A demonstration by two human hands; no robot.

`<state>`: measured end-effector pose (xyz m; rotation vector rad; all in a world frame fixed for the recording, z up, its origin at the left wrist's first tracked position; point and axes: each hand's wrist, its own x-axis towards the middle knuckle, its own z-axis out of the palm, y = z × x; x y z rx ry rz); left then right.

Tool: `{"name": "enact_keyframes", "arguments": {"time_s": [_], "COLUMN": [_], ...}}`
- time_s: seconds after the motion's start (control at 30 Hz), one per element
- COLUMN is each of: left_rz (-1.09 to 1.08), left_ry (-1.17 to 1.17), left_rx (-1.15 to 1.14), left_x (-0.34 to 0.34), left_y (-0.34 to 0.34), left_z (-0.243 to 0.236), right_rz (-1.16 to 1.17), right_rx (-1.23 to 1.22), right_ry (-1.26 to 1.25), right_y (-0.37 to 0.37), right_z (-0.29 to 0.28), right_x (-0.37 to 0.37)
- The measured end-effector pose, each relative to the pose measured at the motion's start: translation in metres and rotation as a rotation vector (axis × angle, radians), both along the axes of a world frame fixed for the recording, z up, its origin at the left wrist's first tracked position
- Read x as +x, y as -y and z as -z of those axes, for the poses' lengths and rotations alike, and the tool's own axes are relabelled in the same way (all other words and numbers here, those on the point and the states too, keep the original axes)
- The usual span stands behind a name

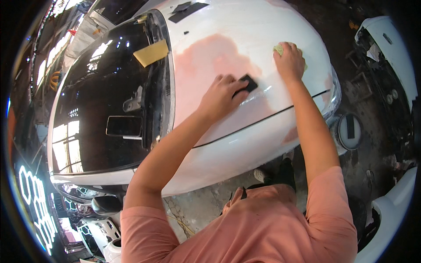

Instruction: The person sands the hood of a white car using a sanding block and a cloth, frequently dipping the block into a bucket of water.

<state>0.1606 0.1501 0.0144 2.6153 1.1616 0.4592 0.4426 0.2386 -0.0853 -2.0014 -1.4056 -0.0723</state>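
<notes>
Under me lies the white hood [272, 24] of a car, with a blotchy pink patch [208, 55] on its surface. My left hand [222, 96] holds a black sanding block [251, 81] against the hood, at the lower right border of the pink patch. The fingers are slightly smeared by motion. Farther right, my right hand [290, 60] is closed around a yellow-green sponge [278, 49] and rests on the hood; the palm hides most of the sponge.
Black sheets [188, 11] lie on the hood's far part. A yellow sheet [151, 53] and a phone [124, 126] rest by the dark windshield [94, 101]. Beyond the front bumper stands a round bucket [357, 132] with a black strip on top. White car panels [397, 52] stand at right.
</notes>
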Motion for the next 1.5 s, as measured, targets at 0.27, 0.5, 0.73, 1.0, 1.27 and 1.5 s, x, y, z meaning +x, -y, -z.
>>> {"name": "enact_keyframes", "arguments": {"time_s": [0.27, 0.5, 0.73, 1.0, 1.27, 1.5], "left_rz": [-0.044, -0.038, 0.044, 0.128, 0.124, 0.185], "left_ry": [-0.113, -0.013, -0.139, -0.056, -0.174, -0.044], "left_rx": [-0.007, -0.005, 0.002, -0.028, -0.006, 0.02], "left_x": [-0.099, 0.024, -0.091, 0.017, -0.09, 0.048], "left_y": [0.068, -0.014, 0.053, -0.039, 0.047, -0.054], "left_z": [-0.026, 0.008, -0.02, 0.003, -0.031, 0.012], "right_rz": [0.034, -0.007, 0.024, -0.021, 0.011, -0.042], "right_rx": [-0.003, 0.032, 0.073, 0.081, 0.092, 0.122], "right_ry": [-0.02, 0.006, 0.01, -0.009, -0.026, -0.016], "right_y": [0.003, 0.002, 0.001, 0.003, 0.0, 0.001], "right_z": [0.006, 0.008, 0.013, 0.012, 0.016, 0.012], "right_x": [0.006, 0.0, 0.01, -0.001, 0.01, -0.002]}}
